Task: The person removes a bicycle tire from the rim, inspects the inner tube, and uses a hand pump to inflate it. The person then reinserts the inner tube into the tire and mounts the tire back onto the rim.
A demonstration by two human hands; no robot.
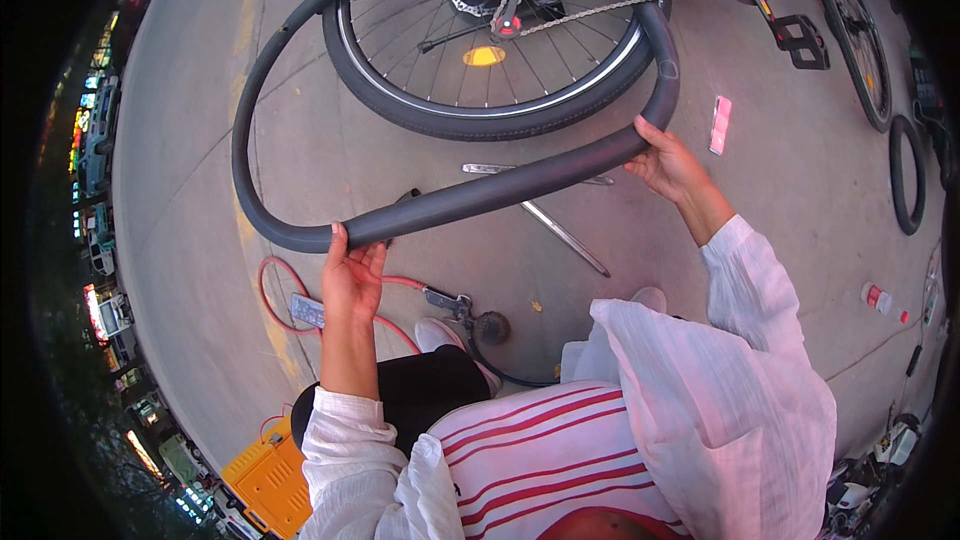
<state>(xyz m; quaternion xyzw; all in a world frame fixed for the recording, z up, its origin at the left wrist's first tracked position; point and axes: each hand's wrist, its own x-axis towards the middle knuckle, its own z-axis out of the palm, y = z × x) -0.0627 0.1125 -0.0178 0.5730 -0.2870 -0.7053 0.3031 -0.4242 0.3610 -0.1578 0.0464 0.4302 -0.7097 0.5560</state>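
- Lying across the top of the frame, a bicycle wheel (490, 40) rests on the pavement (200, 140).
- Inner tube (300, 60) loops through the upper left, held between both hands.
- Left hand (350, 275), lower centre, fingers pinching the tube.
- Right hand (668, 165), centre right, fingers curled around it.
- Red hose (275, 280) near the left hand.

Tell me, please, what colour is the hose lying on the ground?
The hose is red, seen in the head view.
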